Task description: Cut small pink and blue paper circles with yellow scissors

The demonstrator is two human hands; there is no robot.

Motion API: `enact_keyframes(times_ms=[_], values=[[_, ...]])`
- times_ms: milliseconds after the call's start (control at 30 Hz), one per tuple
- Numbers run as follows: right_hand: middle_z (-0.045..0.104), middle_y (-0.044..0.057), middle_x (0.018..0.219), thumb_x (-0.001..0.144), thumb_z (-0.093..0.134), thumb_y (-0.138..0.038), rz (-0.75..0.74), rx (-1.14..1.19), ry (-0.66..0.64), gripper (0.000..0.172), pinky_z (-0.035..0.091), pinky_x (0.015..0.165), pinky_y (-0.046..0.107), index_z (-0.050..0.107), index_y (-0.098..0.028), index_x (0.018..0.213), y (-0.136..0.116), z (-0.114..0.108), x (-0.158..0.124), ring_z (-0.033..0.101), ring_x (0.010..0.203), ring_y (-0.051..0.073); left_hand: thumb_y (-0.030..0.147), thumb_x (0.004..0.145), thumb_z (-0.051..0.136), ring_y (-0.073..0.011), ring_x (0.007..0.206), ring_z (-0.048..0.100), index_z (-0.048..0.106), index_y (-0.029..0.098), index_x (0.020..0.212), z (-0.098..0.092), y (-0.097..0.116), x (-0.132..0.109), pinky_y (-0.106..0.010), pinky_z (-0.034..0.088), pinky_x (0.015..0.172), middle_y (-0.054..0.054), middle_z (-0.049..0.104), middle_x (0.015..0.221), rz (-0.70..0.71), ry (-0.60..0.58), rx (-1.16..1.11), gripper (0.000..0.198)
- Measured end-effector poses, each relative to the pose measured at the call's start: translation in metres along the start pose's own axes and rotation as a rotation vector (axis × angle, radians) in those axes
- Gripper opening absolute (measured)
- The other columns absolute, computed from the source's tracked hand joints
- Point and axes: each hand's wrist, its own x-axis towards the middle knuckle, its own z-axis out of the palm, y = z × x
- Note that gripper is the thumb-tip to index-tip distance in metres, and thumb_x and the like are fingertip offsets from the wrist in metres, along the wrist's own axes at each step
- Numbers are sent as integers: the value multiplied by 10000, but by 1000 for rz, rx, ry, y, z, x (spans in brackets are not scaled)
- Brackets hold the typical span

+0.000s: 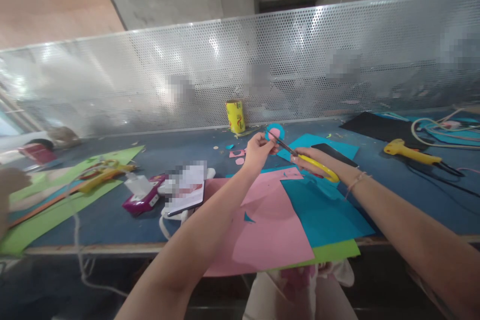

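Observation:
Between the fingers of my left hand (pixel 258 150) is a small round paper cutout (pixel 275 132), blue around the edge with a pink centre. My right hand (pixel 309 160) grips yellow-handled scissors (pixel 328 174), whose dark blades reach across the cutout. Whether the blades are fully closed is too small to tell. Below my arms lie a large pink sheet (pixel 262 230), partly over a blue sheet (pixel 330 210) and a green sheet (pixel 337 251). Small pink scraps (pixel 239 161) rest near my left wrist.
A yellow cardboard tube (pixel 235 116) stands near the perforated metal screen (pixel 210 70). On the left are a tilted phone (pixel 189 192), a purple power strip (pixel 144 200) and a co-worker's hand (pixel 15 187). At right lie a yellow glue gun (pixel 410 152), cables and black paper (pixel 375 127).

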Motion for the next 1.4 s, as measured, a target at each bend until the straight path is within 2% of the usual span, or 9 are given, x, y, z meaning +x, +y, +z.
enact_keyframes(times_ms=[200,367,633,767,867,967,1067,1167,1400], values=[[495,-20,542,758,650,-513,57,24,35,333,370,442,255,513,-216,702,-5,1,-1,524,495,137,271,711,755,-89,509,590,527,175,761,1,-2,1,-214,477,544,9,651,601,-16,9,-43,252],[492,-17,543,771,634,-521,42,10,24,336,358,435,258,503,-222,690,-5,1,-1,506,485,135,286,711,758,-95,522,598,528,175,758,1,-1,1,-223,483,564,4,652,602,-27,5,-65,260],[463,-56,530,767,635,-570,-78,-3,-42,353,293,403,255,528,-234,772,-1,-5,-5,361,418,85,255,744,723,-87,520,602,507,182,774,2,2,-1,-221,494,590,23,645,597,3,37,-65,230],[439,-73,507,792,628,-577,-21,118,3,370,289,386,263,496,-232,797,8,-3,-1,361,388,87,263,753,718,-83,530,604,491,189,774,3,2,-1,-214,490,597,30,637,593,-9,61,-71,240],[481,-83,557,749,691,-522,-26,273,135,379,351,398,259,482,-239,889,18,2,8,422,390,95,290,738,733,-96,540,614,487,192,771,3,1,-2,-222,492,596,27,633,589,-24,26,-64,267],[584,-32,740,656,770,-441,-132,409,275,433,498,575,291,458,-245,883,21,6,15,590,621,144,301,734,731,-112,546,623,482,194,767,6,-1,-6,-237,500,593,17,642,590,-54,-39,-46,272],[593,-4,821,646,767,-417,-170,469,278,412,527,740,340,463,-249,867,17,9,17,625,809,187,298,715,745,-119,561,632,478,198,773,10,-1,-11,-251,515,611,9,660,618,-70,-96,-37,291],[560,-23,785,672,752,-418,-157,495,261,389,515,720,333,472,-257,889,14,14,17,601,766,175,287,693,763,-118,566,633,490,195,785,14,-1,-16,-254,523,619,5,674,642,-76,-145,-34,302],[558,-38,776,655,793,-416,-145,661,223,462,489,606,307,493,-250,964,22,19,21,562,649,144,316,678,781,-109,554,623,528,187,810,16,0,-21,-254,525,622,6,670,649,-74,-189,-37,314]])
